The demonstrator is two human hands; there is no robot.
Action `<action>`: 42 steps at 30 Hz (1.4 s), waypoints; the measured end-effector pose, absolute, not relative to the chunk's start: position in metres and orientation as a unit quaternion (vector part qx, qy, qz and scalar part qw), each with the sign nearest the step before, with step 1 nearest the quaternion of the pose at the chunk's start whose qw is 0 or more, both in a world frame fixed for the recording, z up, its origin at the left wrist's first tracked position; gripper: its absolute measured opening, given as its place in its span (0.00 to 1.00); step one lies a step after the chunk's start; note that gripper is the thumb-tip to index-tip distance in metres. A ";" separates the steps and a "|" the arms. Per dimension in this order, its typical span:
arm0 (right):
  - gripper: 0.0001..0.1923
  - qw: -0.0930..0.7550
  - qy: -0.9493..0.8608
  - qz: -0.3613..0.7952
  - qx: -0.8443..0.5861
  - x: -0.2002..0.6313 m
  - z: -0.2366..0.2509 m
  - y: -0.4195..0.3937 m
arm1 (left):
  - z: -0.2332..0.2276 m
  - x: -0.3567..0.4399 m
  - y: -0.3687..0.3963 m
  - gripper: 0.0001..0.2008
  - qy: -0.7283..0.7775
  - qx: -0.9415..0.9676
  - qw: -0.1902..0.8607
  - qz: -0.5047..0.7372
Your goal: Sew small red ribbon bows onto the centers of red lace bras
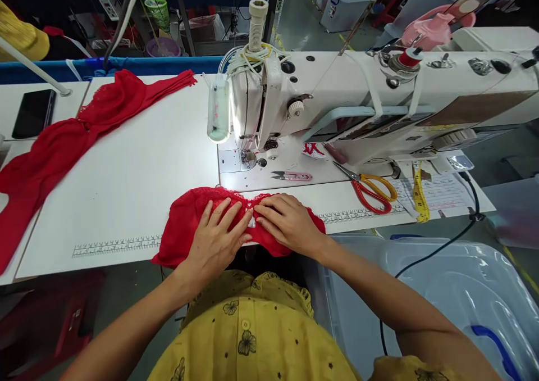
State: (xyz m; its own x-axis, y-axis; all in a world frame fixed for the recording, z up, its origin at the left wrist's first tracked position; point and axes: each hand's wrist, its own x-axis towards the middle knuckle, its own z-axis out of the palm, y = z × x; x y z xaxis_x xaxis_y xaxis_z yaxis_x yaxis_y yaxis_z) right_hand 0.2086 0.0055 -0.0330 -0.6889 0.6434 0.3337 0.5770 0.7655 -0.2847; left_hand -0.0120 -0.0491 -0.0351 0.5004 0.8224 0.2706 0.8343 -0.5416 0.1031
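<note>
A red bra (181, 225) with lace trim lies at the front edge of the white sewing table, below the sewing machine. My left hand (219, 235) rests on its left cup, fingers spread and stretched out over the lace. On the other cup lies my right hand (290, 223), its fingers extended flat towards the middle of the bra. The two hands are close together but apart, with the centre piece showing between them. Parts of both cups are hidden under my palms. The machine's presser foot (248, 159) stands behind the bra, not touching it.
Pink thread snips (292, 176) and orange-and-red scissors (370, 190) lie on the table to the right, near a yellow tape measure (420, 195). More red bras (84, 128) stretch across the left side. A phone (33, 114) lies far left. Clear plastic bins (455, 257) stand at lower right.
</note>
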 end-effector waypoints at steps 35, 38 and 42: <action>0.11 0.246 -0.916 0.128 -0.288 0.188 -0.027 0.032 | -0.029 -0.027 -0.013 0.15 -0.487 -0.847 -0.064 -0.205; 0.12 0.229 -0.916 0.142 -0.296 0.190 -0.028 0.038 | -0.039 -0.035 -0.011 0.17 -0.477 -0.861 -0.054 -0.168; 0.17 0.214 -0.918 0.135 -0.305 0.191 -0.025 0.046 | -0.040 -0.040 -0.004 0.18 -0.467 -0.868 -0.030 -0.169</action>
State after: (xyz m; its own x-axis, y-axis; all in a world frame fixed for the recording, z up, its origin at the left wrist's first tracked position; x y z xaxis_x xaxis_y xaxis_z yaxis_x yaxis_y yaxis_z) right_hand 0.1910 0.0460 -0.0248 -0.7223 0.6183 0.3097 0.5026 0.7770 -0.3790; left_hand -0.0397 -0.0044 -0.0404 0.5076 0.8200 0.2646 0.7995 -0.5627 0.2103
